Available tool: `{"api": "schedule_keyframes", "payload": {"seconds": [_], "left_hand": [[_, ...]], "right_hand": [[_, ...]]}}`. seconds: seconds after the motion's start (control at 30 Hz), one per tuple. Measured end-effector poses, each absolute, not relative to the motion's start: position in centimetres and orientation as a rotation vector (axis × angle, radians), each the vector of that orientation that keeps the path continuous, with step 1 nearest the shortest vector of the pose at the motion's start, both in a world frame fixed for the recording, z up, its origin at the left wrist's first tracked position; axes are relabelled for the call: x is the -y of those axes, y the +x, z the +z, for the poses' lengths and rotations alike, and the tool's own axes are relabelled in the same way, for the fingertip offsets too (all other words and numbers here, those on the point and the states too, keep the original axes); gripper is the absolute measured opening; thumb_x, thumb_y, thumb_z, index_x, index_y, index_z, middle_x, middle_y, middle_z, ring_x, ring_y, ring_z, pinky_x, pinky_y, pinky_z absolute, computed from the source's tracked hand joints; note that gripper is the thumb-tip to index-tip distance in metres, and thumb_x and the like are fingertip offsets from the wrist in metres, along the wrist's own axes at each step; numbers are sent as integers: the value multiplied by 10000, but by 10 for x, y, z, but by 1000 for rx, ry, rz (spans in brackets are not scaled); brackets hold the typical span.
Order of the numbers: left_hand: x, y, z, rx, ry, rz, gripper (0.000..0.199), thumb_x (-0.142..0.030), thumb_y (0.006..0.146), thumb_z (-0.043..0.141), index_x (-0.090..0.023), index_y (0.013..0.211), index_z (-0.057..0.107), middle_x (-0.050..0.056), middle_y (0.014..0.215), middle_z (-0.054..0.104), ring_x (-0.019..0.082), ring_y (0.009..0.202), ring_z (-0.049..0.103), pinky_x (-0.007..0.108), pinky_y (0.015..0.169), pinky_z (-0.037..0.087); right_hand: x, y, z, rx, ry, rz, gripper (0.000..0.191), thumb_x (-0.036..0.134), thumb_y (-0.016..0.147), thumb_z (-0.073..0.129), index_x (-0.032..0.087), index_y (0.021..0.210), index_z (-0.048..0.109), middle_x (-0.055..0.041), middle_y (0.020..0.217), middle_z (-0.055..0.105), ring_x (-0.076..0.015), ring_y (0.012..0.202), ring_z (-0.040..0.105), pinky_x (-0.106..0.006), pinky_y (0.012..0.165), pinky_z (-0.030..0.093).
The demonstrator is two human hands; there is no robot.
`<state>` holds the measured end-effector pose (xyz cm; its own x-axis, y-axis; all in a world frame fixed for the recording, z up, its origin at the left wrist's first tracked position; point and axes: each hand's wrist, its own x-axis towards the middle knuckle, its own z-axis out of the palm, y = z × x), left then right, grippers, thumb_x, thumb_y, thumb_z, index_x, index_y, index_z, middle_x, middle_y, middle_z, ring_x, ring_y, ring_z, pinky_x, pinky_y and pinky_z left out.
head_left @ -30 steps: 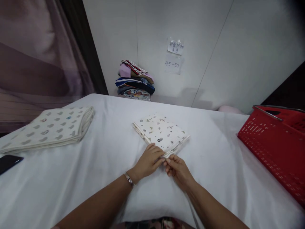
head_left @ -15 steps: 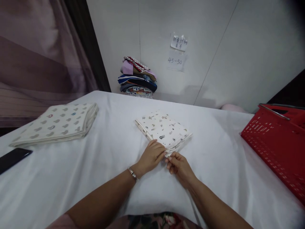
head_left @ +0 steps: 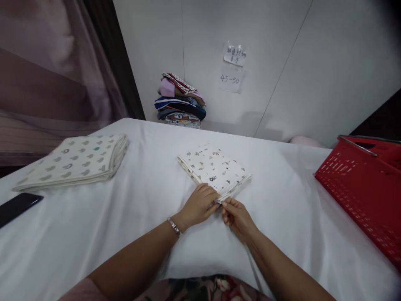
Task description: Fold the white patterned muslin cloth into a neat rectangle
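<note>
A folded white cloth with small scattered prints (head_left: 216,167) lies flat in front of me, one corner turned towards my body. At that near corner, my left hand (head_left: 200,205) grips the cloth's edge, fingers over the top layers. Just to its right, my right hand (head_left: 237,217) pinches the same corner between thumb and forefinger, the other fingers curled under. The fingertips of both hands almost meet. What lies beneath my left palm is hidden.
A larger folded cloth with grey prints (head_left: 81,159) lies at the left, near a black phone (head_left: 20,207). On the right stands a red plastic basket (head_left: 360,184). Stacked folded clothes (head_left: 181,102) sit beyond the far edge of the white-covered table (head_left: 140,175), by the wall with paper signs (head_left: 232,79).
My right hand has shifted slightly upward, bringing its pinched bit of the corner closer against the cloth. My left hand stays almost in place.
</note>
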<state>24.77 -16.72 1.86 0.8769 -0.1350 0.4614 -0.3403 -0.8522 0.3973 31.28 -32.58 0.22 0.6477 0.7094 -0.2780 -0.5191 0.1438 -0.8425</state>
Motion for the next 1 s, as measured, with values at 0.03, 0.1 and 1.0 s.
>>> {"api": "schedule_keyframes", "payload": {"seconds": [0.03, 0.1, 1.0], "left_hand": [[166, 248, 17, 316, 2553, 596, 82, -223, 852, 487, -179, 885, 547, 33, 860, 583, 172, 878, 499, 361, 902, 359], [165, 250, 15, 253, 2510, 615, 101, -232, 873, 463, -182, 861, 551, 30, 844, 590, 165, 848, 506, 340, 848, 381], [164, 250, 10, 126, 2358, 789, 98, -239, 867, 470, -188, 822, 541, 32, 775, 561, 170, 786, 497, 348, 768, 409]], "right_hand": [[327, 314, 3, 205, -1128, 890, 238, 351, 685, 719, 164, 716, 576, 49, 534, 548, -49, 385, 455, -151, 357, 335], [329, 319, 6, 189, -1165, 856, 233, 339, 682, 719, 164, 791, 611, 52, 532, 547, -49, 391, 456, -151, 361, 338], [328, 312, -11, 152, -1234, 1132, 462, 615, 583, 689, 243, 839, 590, -40, 773, 703, -130, 438, 608, -173, 339, 371]]}}
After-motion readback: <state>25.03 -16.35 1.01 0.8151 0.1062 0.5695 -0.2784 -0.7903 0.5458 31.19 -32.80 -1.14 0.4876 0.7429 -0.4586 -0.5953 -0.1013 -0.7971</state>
